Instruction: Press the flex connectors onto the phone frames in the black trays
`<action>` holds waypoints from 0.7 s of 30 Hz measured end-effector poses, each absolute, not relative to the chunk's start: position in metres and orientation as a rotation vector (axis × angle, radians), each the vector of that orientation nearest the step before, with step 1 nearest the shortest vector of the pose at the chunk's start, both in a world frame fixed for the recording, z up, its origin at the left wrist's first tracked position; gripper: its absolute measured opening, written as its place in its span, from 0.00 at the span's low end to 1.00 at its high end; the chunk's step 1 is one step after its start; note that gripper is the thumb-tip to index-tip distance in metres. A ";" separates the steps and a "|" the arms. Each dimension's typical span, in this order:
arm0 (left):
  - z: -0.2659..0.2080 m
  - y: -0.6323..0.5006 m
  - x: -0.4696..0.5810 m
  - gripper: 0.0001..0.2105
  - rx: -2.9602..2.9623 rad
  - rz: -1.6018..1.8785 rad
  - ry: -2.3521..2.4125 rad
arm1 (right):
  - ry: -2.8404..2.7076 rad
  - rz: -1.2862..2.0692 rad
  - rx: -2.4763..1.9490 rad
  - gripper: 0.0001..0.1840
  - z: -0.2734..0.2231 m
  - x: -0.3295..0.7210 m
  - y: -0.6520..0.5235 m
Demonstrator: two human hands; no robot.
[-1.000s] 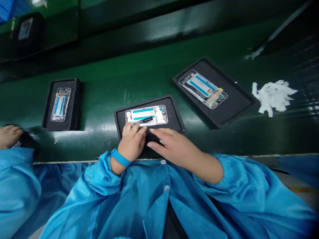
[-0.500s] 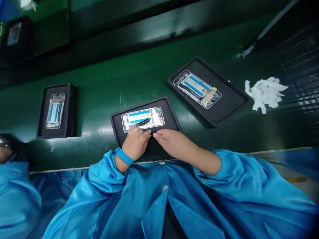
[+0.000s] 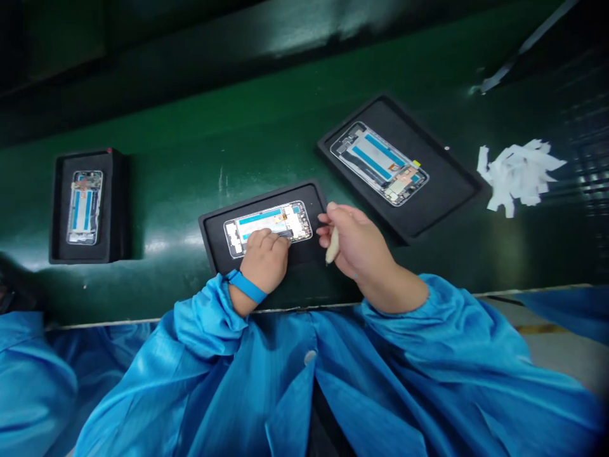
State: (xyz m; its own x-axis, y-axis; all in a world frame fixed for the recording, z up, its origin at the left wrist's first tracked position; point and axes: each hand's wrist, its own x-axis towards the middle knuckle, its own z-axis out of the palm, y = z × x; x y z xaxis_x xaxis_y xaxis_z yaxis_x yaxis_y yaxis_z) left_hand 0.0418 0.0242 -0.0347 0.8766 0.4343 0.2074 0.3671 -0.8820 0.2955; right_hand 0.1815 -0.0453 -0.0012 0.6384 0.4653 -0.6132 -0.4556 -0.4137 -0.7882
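Observation:
An opened phone (image 3: 266, 223), its inner parts bare with blue strips, lies in a black foam tray (image 3: 214, 236) before me. My left hand (image 3: 266, 257), wearing a blue wristband, rests with its fingers lying over the phone's near side. By its fingertips a black flex cable (image 3: 285, 234) lies along the phone; part of it is hidden under the hand. To the right of the phone, my right hand (image 3: 361, 244) is raised and closed around a short off-white tool (image 3: 333, 246) with a small dark tip pointing down.
Another opened phone (image 3: 380, 164) sits in a black tray (image 3: 440, 184) at the right, with a yellow tab on it. White paper strips (image 3: 518, 174) are heaped beyond. A third phone (image 3: 85, 206) is in a tray (image 3: 117, 216) at left. A neighbour's blue sleeve (image 3: 33, 368) shows.
My right hand has moved up and right, away from my left hand, and its pale tool now shows. My left hand has shifted onto the phone; the slanted black cable now lies flatter.

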 end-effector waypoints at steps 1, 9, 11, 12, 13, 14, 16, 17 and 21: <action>-0.036 0.024 0.042 0.09 2.808 0.379 0.614 | -0.063 0.908 -1.744 0.17 -0.004 0.181 -0.046; -0.035 0.022 0.043 0.10 2.816 0.345 0.645 | -0.589 0.402 -1.819 0.17 -0.037 0.159 -0.063; -0.034 0.021 0.044 0.09 2.848 0.361 0.644 | -0.667 0.378 -1.797 0.16 -0.043 0.157 -0.065; -0.034 0.021 0.044 0.09 2.860 0.360 0.648 | -0.696 0.366 -1.801 0.15 -0.045 0.156 -0.066; -0.034 0.020 0.044 0.09 2.871 0.352 0.653 | -0.720 0.357 -1.808 0.15 -0.046 0.156 -0.067; -0.034 0.020 0.044 0.09 2.881 0.343 0.657 | -0.742 0.346 -1.814 0.14 -0.046 0.156 -0.067; -0.034 0.019 0.044 0.09 2.892 0.328 0.658 | -0.784 0.321 -1.821 0.14 -0.044 0.157 -0.067; -0.035 0.019 0.044 0.09 2.887 0.324 0.658 | -0.805 0.305 -1.823 0.13 -0.042 0.157 -0.067; -0.036 0.018 0.044 0.09 2.825 0.312 0.666 | -0.877 0.240 -1.857 0.11 -0.039 0.157 -0.066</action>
State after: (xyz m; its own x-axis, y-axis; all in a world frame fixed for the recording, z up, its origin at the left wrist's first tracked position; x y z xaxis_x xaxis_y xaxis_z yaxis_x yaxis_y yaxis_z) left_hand 0.0438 0.0185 -0.0356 0.8745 0.4600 0.1536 0.4128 -0.8723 0.2619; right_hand 0.1569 -0.0659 -0.0385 0.7145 0.6645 0.2191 0.4608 -0.2112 -0.8620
